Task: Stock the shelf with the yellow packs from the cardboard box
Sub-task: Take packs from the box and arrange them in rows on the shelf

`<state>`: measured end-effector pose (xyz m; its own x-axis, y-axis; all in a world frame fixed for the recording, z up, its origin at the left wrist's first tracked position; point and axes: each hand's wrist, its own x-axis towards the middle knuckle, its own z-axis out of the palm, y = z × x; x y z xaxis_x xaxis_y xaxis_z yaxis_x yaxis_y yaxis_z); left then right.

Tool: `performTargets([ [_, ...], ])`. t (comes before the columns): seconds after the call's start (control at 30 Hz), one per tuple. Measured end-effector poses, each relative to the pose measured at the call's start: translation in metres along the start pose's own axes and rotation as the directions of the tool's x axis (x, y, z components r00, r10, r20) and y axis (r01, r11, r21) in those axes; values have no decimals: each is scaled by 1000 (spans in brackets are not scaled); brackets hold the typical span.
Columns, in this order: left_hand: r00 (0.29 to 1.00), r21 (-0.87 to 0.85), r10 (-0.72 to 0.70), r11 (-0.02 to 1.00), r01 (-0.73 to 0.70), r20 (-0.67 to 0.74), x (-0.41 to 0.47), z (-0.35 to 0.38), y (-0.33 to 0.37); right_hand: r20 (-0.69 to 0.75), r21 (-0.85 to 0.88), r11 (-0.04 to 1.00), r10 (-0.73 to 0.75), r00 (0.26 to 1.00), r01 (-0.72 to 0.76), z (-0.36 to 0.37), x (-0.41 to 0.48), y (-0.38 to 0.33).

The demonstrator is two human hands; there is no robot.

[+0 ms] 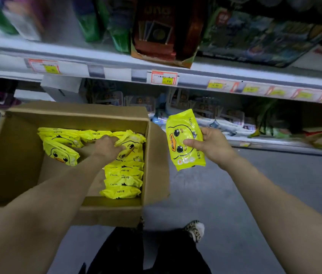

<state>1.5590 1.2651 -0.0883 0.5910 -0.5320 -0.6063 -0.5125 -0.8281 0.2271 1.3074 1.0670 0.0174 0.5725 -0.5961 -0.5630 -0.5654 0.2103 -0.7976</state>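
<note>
Head view, box of yellow packs, left hand gripping top pack, right hand clutching lifted pack.

head view | worn high; faces forward-down | close over cardboard box; shelf ahead

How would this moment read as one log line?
left hand: grips boxed pack | right hand: holds second pack beside box | step: picking
</note>
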Motion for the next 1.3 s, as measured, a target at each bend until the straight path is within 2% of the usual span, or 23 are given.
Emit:
performTargets([
  [0.13, 1000, -364, 7, 931, -10, -10, -42, -22, 16, 0, -11, 998, -64, 998, 64, -38, -31, -11],
  [0.23, 992, -586, 102, 800, -126, -73, -92, -47, 60, -9, -55, 993, -104, 995, 103, -70, -56, -21],
  [0.43, 969, -709, 170, 662, -245, -177, -168, -86, 166, -46, -102, 968, -234, 971, 229, -153, -105, -42],
  [0.53, 957, -808, 278, 542, -229, -85, -195, -103, 229, -57, -72, 958, -282, 958, 277, -203, -132, -51],
  [0.67, 893, -782, 447, 538, -315, -52, -224, -131, 312, -143, -54, 932, -362, 921, 358, -271, -164, -66],
  [0.8, 853, -761, 510, 510, -401, -107, -244, -161, 390, -261, -44, 900, -430, 864, 434, -334, -184, -85],
  [1.07, 799, -688, 581, 516, -510, -156, -238, -231, 542, -449, 7, 831, -495, 744, 557, -450, -189, -136],
  [1.3, 764, -556, 627, 584, -591, -153, -190, -288, 697, -565, -133, 808, -538, 626, 574, -570, -168, -179],
])
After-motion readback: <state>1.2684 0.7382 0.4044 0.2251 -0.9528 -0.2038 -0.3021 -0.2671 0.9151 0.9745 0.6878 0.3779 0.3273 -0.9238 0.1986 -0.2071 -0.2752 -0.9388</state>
